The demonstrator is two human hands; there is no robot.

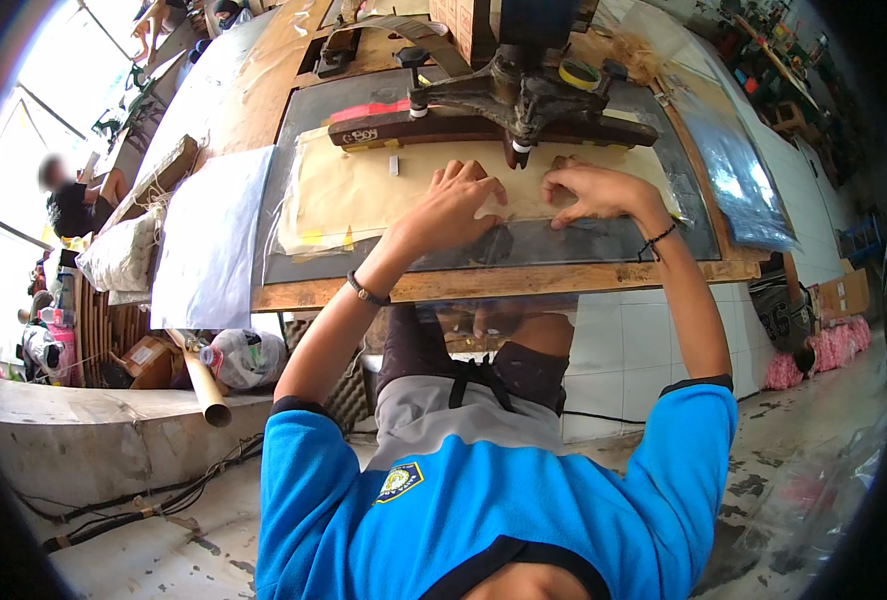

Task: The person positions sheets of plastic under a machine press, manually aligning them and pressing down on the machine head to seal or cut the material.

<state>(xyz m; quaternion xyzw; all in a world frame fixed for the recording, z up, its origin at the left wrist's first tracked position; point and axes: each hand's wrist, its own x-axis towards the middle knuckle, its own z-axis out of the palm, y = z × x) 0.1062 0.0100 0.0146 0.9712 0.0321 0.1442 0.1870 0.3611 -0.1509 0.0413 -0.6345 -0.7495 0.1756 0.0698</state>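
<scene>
Both my hands rest over a cream sheet (344, 195) on a dark board (304, 268) set into the worktable. My left hand (454, 205) lies near the sheet's front edge, its fingers bent and apart. To its right, my right hand (599, 192) is curved with thumb and fingers apart, the tips low at the sheet's edge. I see nothing gripped in either hand. Just beyond them stands a dark metal press head (524, 95) with a long horizontal bar (394, 130) across the sheet. A small grey piece (395, 165) lies left of my left hand.
A yellow tape roll (580, 74) sits on the press. Clear plastic film (744, 190) covers the table's right side; a pale sheet (209, 235) hangs over its left. The wooden front edge (314, 294) is close to my body. Another person (74, 200) sits far left.
</scene>
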